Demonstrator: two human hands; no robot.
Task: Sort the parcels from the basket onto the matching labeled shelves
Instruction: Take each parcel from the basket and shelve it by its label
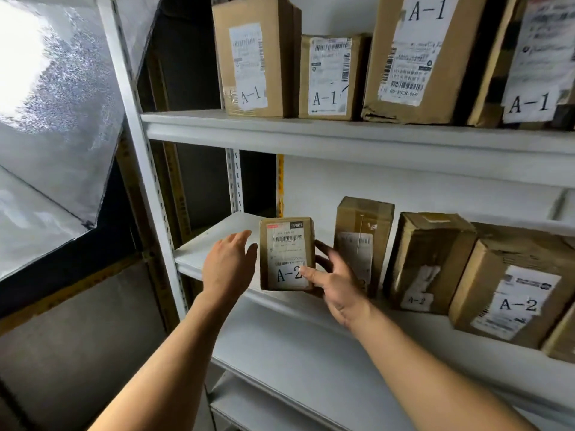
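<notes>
A small brown parcel point(286, 253) marked A-2 stands upright on the middle shelf point(217, 244), near its left end. My right hand point(333, 278) grips its right side, thumb on the front label and fingers behind. Just to the parcel's left, my left hand point(228, 265) is spread with the fingers apart and holds nothing; whether it touches the box I cannot tell. Three more A-2 parcels point(429, 259) stand to the right on the same shelf. The basket is out of view.
The upper shelf point(311, 132) carries several parcels marked A-1 point(329, 76). A white upright post point(137, 144) bounds the rack on the left, with a bright window beside it. A lower shelf point(295, 368) lies beneath my arms.
</notes>
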